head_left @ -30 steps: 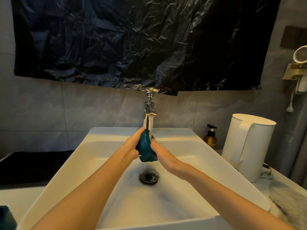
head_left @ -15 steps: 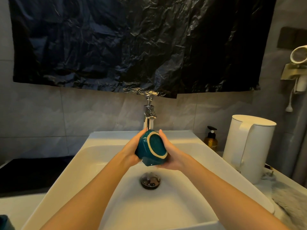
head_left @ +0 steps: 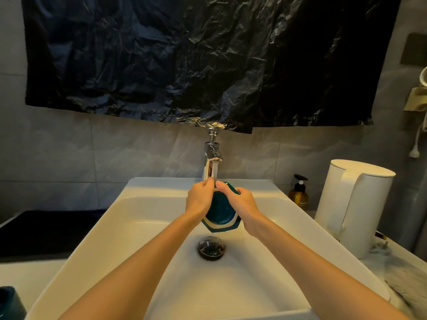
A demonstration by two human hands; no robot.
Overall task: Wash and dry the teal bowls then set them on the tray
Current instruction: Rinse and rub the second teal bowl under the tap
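Holding one teal bowl [head_left: 220, 212] at the centre of the frame: left hand [head_left: 199, 200] on its left side and right hand [head_left: 243, 203] on its right, the fingers of both curled firmly round it.

Bowl: tipped up on edge, lifted clear of the basin floor, directly below the spout. A pale band edges its lower part, facing the camera.

Faucet [head_left: 212, 161]: chrome, upright, at the back centre of the basin; its spout ends just above the fingertips.

Sink [head_left: 138, 189]: white, rectangular, filling the lower half of the frame; both forearms reach in across its near rim.

Drain [head_left: 211, 248]: dark, round, on the basin floor just below the bowl.

Plastic sheet [head_left: 161, 56]: black, crinkled, hung across the upper frame over a grey tiled wall.

Pump bottle [head_left: 299, 194]: amber with black top, right of the sink at mid-frame.

Kettle [head_left: 354, 204]: white, lidded, handle toward the camera, just right of the bottle.

Dark surface [head_left: 46, 232]: flat, black, at the left edge beside the sink.

Teal object [head_left: 10, 301]: bottom left corner, cut off by the frame; whether it is another bowl cannot be told.

Wall fixture [head_left: 418, 98]: pale, upper right edge, only partly in view.
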